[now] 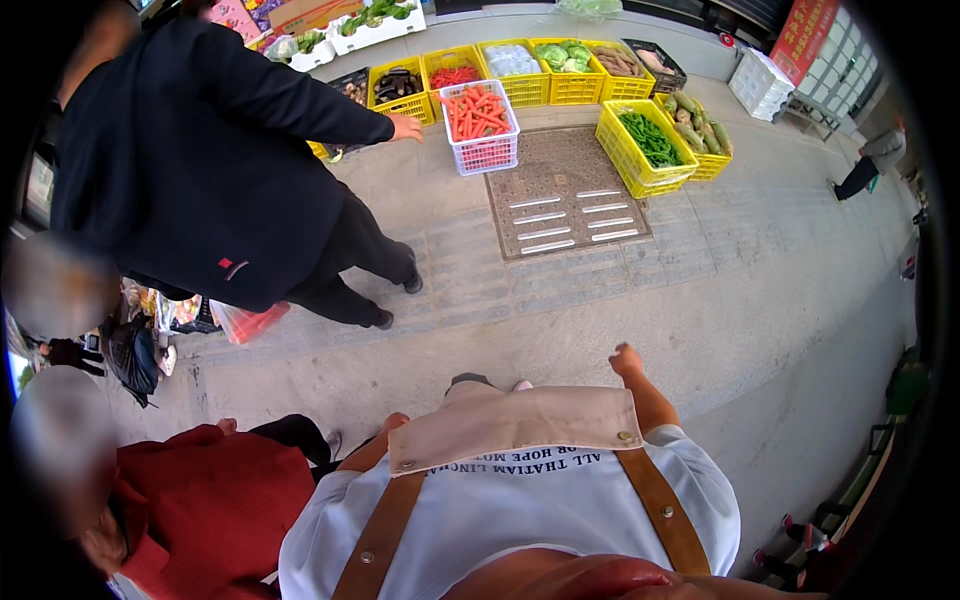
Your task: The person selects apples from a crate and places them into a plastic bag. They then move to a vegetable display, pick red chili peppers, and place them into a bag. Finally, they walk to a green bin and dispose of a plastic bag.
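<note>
Measured from the middle of the view, the person's left hand (397, 422) is at seven o'clock, beside the beige fabric apron with brown straps (515, 425); whether its fingers are spread or closed, I cannot tell. The apron lies at six o'clock, on the person's chest. At four o'clock, the right hand (625, 358) looks loosely curled, but I cannot tell if the fingers press together. A white plastic crate (487, 157) of orange carrots (477, 113) stands at twelve o'clock.
</note>
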The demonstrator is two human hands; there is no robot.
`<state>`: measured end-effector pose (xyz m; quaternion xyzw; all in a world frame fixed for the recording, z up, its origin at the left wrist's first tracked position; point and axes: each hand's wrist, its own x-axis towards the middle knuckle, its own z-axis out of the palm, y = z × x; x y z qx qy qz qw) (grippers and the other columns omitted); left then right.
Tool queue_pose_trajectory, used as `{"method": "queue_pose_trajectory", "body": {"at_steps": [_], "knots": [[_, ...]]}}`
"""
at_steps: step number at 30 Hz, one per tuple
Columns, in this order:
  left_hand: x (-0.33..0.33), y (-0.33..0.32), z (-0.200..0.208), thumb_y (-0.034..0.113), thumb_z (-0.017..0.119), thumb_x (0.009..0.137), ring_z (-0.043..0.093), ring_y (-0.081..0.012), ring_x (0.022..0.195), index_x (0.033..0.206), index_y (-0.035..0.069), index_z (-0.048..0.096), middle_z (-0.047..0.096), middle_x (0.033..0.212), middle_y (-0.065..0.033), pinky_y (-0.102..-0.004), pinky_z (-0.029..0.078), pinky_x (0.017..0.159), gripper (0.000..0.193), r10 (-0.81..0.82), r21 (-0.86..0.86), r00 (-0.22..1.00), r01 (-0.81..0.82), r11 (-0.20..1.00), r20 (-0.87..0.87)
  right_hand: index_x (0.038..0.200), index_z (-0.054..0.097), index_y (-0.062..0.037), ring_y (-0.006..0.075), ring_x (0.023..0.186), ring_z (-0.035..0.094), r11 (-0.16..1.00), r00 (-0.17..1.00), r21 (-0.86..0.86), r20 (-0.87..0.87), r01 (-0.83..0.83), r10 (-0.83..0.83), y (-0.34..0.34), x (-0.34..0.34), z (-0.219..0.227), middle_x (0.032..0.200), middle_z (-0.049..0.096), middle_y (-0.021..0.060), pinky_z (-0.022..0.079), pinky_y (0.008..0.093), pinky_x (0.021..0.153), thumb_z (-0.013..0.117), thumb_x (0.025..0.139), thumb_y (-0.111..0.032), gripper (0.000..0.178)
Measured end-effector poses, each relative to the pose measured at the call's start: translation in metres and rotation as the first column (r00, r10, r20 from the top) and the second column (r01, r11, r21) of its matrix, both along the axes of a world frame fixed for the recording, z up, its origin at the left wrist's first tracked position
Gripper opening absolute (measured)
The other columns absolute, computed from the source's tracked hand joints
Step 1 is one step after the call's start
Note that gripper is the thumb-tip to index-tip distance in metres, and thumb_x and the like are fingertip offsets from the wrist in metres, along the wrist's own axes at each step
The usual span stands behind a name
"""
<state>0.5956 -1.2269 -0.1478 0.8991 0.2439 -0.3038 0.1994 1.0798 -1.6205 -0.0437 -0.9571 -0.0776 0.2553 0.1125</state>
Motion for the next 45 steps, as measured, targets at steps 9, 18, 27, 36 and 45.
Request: {"method": "queue_pose_trajectory", "body": {"at_steps": [9,18,27,36,45], "knots": [[0.170,0.106,-0.002,0.021,0.054,0.067,0.058,-0.0309,0.072,0.072,0.005,0.062,0.060,0.076,-0.0159,-0.0379,0.046,0.063,0.018,0.426,-0.176,0.901,-0.433,0.884,-0.080,0.092,0.057,-0.0075,0.0252,0.073,0.060,0.746,0.991,0.658,0.137,-0.099,0.010,0.298,0.216,0.029,0.076,0.062,0.0107,0.046,0.0341,0.066,0.058,0.069,-0.024,0.028],[0.552,0.317,0.075,0.018,0.054,0.069,0.056,-0.0327,0.076,0.078,0.005,0.059,0.058,0.078,-0.0169,-0.0383,0.044,0.065,0.016,0.579,-0.328,0.669,-0.477,0.816,0.466,0.083,0.063,-0.0068,0.0298,0.089,0.057,0.997,0.939,-0.078,-0.343,-0.009,-0.018,0.227,0.240,-0.020,0.092,0.061,0.0130,0.046,0.0379,0.075,0.059,0.064,-0.026,0.027],[0.781,0.397,0.034,0.018,0.055,0.069,0.056,-0.0278,0.077,0.083,0.006,0.057,0.059,0.079,-0.0128,-0.0364,0.044,0.068,0.019,0.526,-0.354,0.821,-0.434,0.829,0.225,0.083,0.062,-0.0086,0.0307,0.084,0.058,0.995,0.873,-0.077,-0.488,-0.058,0.013,0.265,0.406,-0.140,0.089,0.062,0.0128,0.047,0.0386,0.072,0.058,0.065,-0.025,0.024],[0.908,0.479,0.007,0.023,0.059,0.068,0.058,-0.0290,0.078,0.078,0.003,0.060,0.060,0.077,-0.0155,-0.0363,0.045,0.070,0.022,0.638,-0.380,0.757,-0.555,0.740,0.136,0.089,0.059,-0.0065,0.0238,0.073,0.060,0.928,0.987,0.371,-0.161,0.045,0.016,0.553,0.682,-0.087,0.078,0.062,0.0112,0.046,0.0332,0.067,0.056,0.069,-0.021,0.024],[1.048,0.703,-0.152,0.015,0.052,0.072,0.048,-0.0163,0.042,0.071,0.004,0.059,0.053,0.056,-0.0083,-0.0294,0.035,0.035,0.012,0.700,-0.208,0.709,-0.700,0.683,-0.087,0.088,0.057,0.0006,0.0137,0.066,0.059,0.951,0.972,0.259,-0.206,0.168,-0.116,0.656,0.710,-0.189,0.070,0.061,0.0078,0.045,0.0257,0.060,0.056,0.067,-0.009,0.023]]}}
